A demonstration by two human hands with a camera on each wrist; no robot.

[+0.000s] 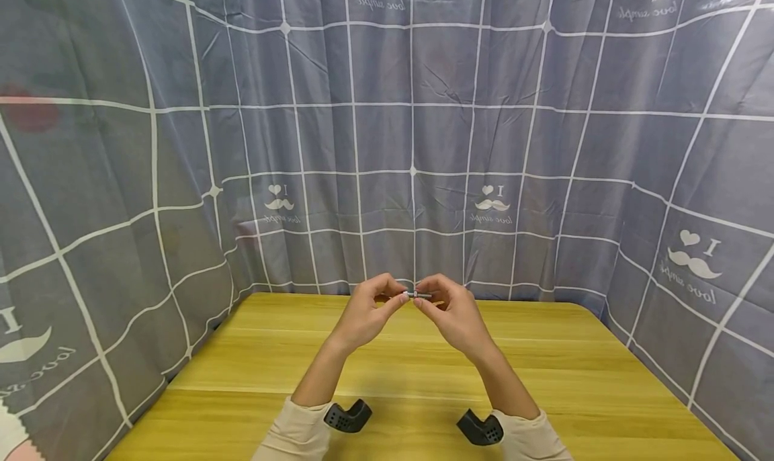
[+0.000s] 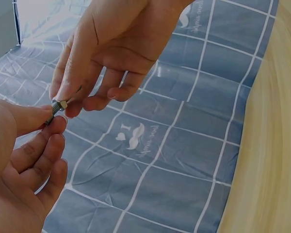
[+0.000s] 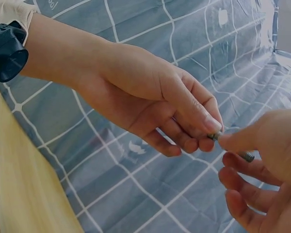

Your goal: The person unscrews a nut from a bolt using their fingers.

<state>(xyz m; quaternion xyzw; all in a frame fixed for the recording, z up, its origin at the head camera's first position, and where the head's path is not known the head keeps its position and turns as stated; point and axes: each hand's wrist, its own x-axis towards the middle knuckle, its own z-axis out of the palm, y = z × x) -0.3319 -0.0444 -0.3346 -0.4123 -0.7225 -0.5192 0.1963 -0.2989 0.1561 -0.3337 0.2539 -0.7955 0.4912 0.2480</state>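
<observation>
Both hands meet in front of me, raised above the far edge of the table. Between their fingertips lies a small metal bolt [image 1: 426, 296], roughly level, with a hex nut [image 2: 63, 104] on its thread. My left hand [image 1: 365, 313] pinches the bolt at one end between thumb and index finger, hiding that end. The right hand [image 1: 456, 316] has its thumb and index finger at the nut, pinching it. In the right wrist view, the bolt's threaded end [image 3: 248, 156] sticks out past the right thumb. The other fingers of both hands are loosely bent.
A yellow wood-grain table [image 1: 399, 373] spreads below the hands. Grey curtains [image 1: 387, 138] with white grid lines surround it at the back and both sides. Black wrist cameras [image 1: 349, 416] sit on both forearms by the light sleeves [image 1: 293, 431].
</observation>
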